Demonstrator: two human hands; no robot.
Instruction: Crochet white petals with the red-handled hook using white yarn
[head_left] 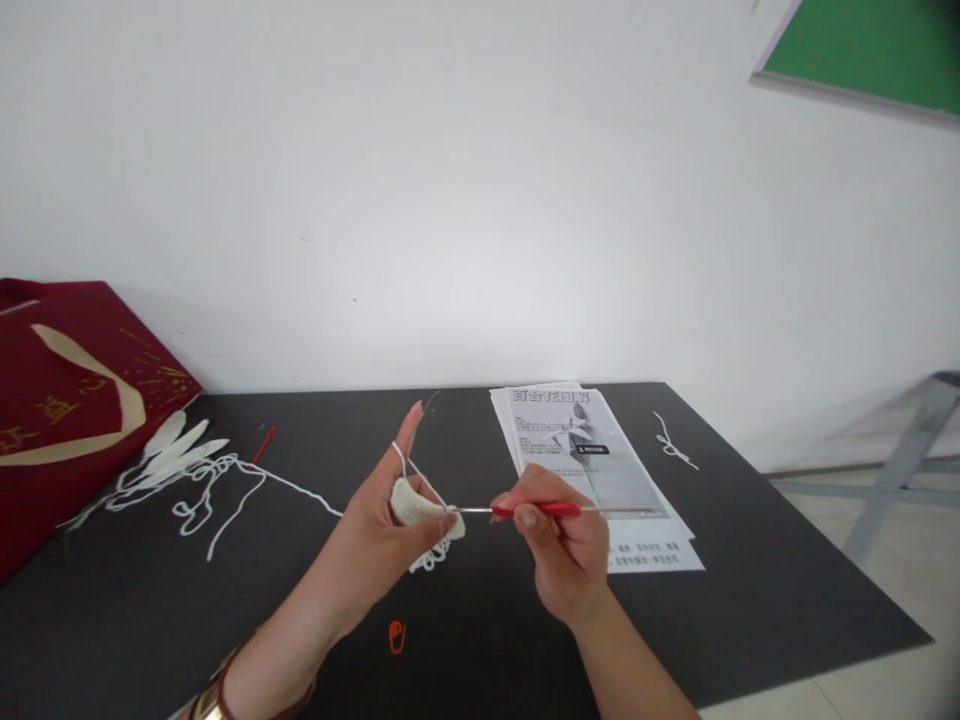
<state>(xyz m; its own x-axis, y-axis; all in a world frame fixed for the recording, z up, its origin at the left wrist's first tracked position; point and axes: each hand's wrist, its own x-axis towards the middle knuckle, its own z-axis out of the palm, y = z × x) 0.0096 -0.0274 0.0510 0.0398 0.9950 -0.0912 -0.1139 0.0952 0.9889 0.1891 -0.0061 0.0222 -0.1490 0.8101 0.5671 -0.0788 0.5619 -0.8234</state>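
Note:
My left hand [382,525] pinches a small white crochet piece [409,503] between thumb and fingers, above the dark table. Its index finger points up with white yarn [405,460] looped around it, and the strand runs down to the work. In my right hand [559,540] is a crochet hook [546,509] with a red handle and a metal shaft, held level. The hook's tip meets the edge of the white piece beside my left thumb. Loose yarn loops [431,557] hang under the piece.
Several white crocheted petals [176,447] and tangled yarn lie at the left, near a red needle-like stick [264,445] and a dark red gift bag [75,400]. An orange stitch marker [397,636] lies in front. Printed pattern sheets [592,430] and a yarn scrap [670,447] are at the right.

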